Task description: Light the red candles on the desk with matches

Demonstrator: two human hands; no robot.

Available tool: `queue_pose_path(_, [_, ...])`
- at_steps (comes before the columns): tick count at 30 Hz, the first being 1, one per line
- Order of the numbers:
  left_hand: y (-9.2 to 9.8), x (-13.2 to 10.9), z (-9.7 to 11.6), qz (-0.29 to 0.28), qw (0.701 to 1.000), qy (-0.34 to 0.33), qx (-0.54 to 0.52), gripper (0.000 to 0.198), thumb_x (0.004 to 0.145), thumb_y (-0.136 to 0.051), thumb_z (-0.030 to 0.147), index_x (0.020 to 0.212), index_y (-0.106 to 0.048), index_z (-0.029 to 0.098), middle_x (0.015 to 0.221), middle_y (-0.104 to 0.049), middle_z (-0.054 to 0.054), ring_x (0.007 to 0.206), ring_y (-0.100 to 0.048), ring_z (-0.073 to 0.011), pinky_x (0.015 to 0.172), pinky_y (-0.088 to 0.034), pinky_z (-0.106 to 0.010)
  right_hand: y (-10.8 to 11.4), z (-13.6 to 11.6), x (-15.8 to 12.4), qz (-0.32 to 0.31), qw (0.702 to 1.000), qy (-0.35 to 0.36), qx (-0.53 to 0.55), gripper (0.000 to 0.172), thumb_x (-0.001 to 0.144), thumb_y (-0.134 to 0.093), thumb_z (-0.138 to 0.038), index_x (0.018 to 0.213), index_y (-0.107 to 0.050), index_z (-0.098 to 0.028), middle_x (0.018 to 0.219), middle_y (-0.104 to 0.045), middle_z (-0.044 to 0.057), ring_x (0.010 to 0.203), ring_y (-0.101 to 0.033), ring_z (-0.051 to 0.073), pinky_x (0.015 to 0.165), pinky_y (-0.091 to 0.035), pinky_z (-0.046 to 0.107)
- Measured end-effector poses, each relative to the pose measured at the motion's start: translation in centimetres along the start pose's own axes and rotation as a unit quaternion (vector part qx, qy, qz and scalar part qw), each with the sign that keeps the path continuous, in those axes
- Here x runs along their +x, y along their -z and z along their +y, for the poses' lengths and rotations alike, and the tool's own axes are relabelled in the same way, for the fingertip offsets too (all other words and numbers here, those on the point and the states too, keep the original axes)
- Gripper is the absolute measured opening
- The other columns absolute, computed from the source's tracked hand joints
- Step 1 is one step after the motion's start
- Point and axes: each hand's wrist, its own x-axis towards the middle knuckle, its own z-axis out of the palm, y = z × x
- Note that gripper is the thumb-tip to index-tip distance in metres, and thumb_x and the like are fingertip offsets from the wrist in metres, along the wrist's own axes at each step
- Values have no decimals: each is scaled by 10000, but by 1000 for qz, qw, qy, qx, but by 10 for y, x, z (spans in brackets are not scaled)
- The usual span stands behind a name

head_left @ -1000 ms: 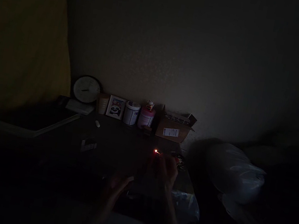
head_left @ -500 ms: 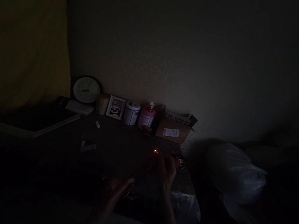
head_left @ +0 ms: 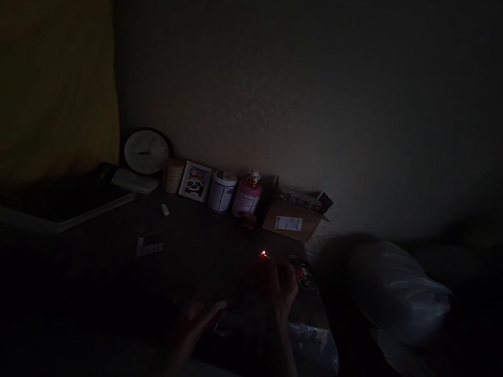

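My right hand (head_left: 282,284) is closed in a pinch on a thin match (head_left: 264,254), whose tip glows red-orange above the dark table (head_left: 203,245). Lower and to the left, my left hand (head_left: 199,320) is closed around a small pale box, which looks like a matchbox (head_left: 221,304); most of it is hidden by the fingers and the dark. Just beyond the right hand lies a dark round dish or heap of small things (head_left: 307,275), too dim to make out.
Along the wall stand a round clock (head_left: 146,151), a cup (head_left: 173,177), a framed panda picture (head_left: 195,182), a white tin (head_left: 222,191), a pink-topped tin (head_left: 246,200) bearing a figurine, and an open cardboard box (head_left: 294,221). A plastic bag (head_left: 398,290) is at right.
The match's glow is a little larger and brighter. Both hands stay nearly in place; the pale box in my left hand shows less brightly.
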Motion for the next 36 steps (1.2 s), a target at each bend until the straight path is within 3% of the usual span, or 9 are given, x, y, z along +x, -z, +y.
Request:
queue_pose_path(5, [0, 1, -2, 17, 1000, -8, 15, 268, 645, -730, 326, 871, -660, 199, 919, -702, -27, 935, -622, -238, 793, -506, -332, 0, -1, 1, -13, 1000, -25, -2, 244, 759, -604, -431, 790, -613, -189, 690, -617, -1, 645, -559, 159, 561, -433, 253])
queue_pose_path(11, [1, 4, -6, -4, 1000, -17, 5, 224, 668, -722, 314, 843, -663, 186, 852, -680, -16, 864, -623, -191, 772, -501, -282, 2, -4, 6, 3, 1000, 12, -20, 268, 752, -611, -440, 784, -632, -175, 750, -644, 29, 717, -584, 179, 622, -450, 275])
queue_pose_path(26, [3, 10, -12, 10, 1000, -29, 4, 243, 615, -766, 329, 757, -647, 172, 760, -674, -16, 750, -622, -159, 698, -492, -240, 2, -7, 5, 10, 1000, -14, -26, 300, 747, -604, -456, 823, -649, -169, 753, -668, 37, 682, -598, 181, 589, -454, 276])
queue_pose_path(36, [1, 4, -4, -28, 999, -17, 21, 218, 698, -698, 320, 873, -672, 191, 930, -696, -38, 922, -627, -204, 787, -498, -273, 7, -13, 8, 23, 999, 6, -43, 225, 735, -603, -408, 750, -636, -186, 732, -664, 22, 705, -594, 176, 638, -444, 280])
